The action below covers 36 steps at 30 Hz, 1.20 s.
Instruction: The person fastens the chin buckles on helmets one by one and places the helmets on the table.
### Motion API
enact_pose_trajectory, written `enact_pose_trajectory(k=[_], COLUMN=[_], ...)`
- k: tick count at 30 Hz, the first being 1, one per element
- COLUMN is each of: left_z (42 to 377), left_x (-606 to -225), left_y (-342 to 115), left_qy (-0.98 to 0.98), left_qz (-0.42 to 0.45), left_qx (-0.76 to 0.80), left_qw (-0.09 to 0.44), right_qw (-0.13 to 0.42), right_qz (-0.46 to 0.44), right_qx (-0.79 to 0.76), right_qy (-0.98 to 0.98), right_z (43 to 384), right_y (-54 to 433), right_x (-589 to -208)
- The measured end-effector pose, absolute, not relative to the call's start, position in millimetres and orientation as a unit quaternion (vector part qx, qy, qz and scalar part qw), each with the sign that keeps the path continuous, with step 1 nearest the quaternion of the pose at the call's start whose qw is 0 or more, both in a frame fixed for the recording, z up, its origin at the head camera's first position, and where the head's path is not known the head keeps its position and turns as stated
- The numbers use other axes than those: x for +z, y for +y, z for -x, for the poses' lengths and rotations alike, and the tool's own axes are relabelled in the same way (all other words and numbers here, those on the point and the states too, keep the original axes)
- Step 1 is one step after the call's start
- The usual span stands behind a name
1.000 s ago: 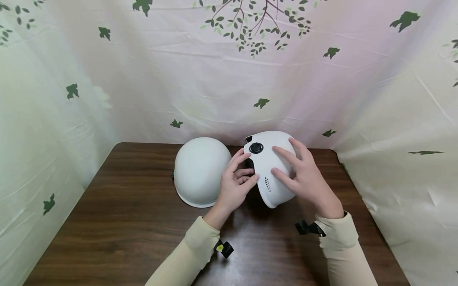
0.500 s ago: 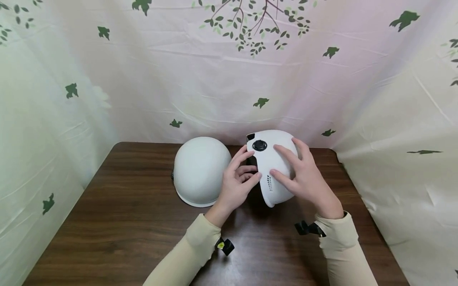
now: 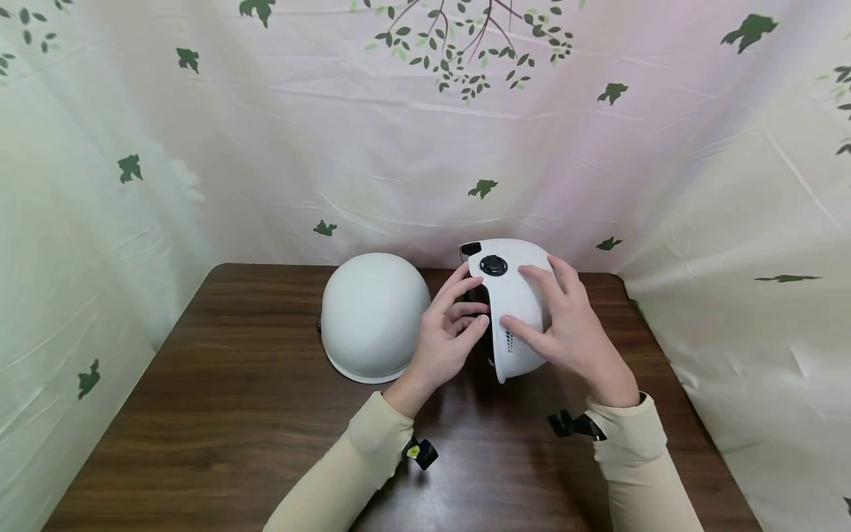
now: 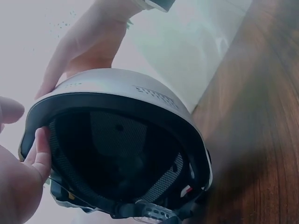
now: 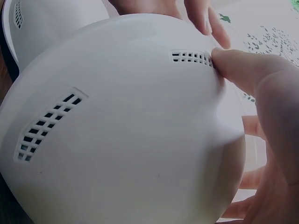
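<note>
A white helmet (image 3: 525, 295) stands tipped on the table, its hollow side turned left in the head view. On its shell are a black round vent (image 3: 493, 265) and a row of small slots. My left hand (image 3: 447, 332) holds its rim, some fingers reaching inside. Across the shell's right side, my right hand (image 3: 577, 336) grips it with spread, bent fingers and the thumb near the slots. In the left wrist view the dark lining (image 4: 117, 149) shows, with a clear buckle part (image 4: 156, 211) and straps at the bottom.
A second white helmet (image 3: 375, 314) sits dome up just left of my left hand. Both are near the back edge of the brown wooden table (image 3: 219, 414). A pale curtain (image 3: 399, 162) with leaf prints hangs behind and along both sides.
The held helmet has turned a little and its rim has shifted right, standing more upright. My left hand moved slightly right with it. The right hand has stayed nearly in place; the other helmet stays put.
</note>
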<state>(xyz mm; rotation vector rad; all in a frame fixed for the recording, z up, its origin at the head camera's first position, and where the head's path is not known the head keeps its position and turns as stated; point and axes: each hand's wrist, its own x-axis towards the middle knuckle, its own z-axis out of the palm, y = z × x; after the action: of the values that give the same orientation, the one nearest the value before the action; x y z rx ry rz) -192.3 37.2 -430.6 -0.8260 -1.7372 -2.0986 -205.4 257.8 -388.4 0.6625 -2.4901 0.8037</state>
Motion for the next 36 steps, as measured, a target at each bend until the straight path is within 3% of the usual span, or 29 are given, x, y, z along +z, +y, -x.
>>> enact_pose_trajectory(k=[10, 15, 21, 28, 36], left_z=[191, 192, 191, 188, 185], left_x=[-427, -428, -442, -462, -482], left_y=[39, 39, 33, 23, 20], left_qy=[-0.619, -0.644, -0.655, -0.707, -0.740], left_qz=[0.319, 0.323, 0.246, 0.168, 0.139], left_qx=[-0.705, -0.678, -0.696, -0.675, -0.650], left_qw=[0.134, 0.142, 0.161, 0.127, 0.103], right_qw=[0.227, 0.198, 0.168, 0.158, 0.153], right_qz=[-0.222, -0.194, -0.182, -0.191, -0.204], right_qx=[0.257, 0.251, 0.283, 0.313, 0.339], right_qy=[-0.913, -0.927, -0.927, -0.917, -0.906], right_z=[200, 196, 194, 200, 205], right_y=[256, 257, 269, 282, 289], right_x=[-383, -381, -382, -388, -401])
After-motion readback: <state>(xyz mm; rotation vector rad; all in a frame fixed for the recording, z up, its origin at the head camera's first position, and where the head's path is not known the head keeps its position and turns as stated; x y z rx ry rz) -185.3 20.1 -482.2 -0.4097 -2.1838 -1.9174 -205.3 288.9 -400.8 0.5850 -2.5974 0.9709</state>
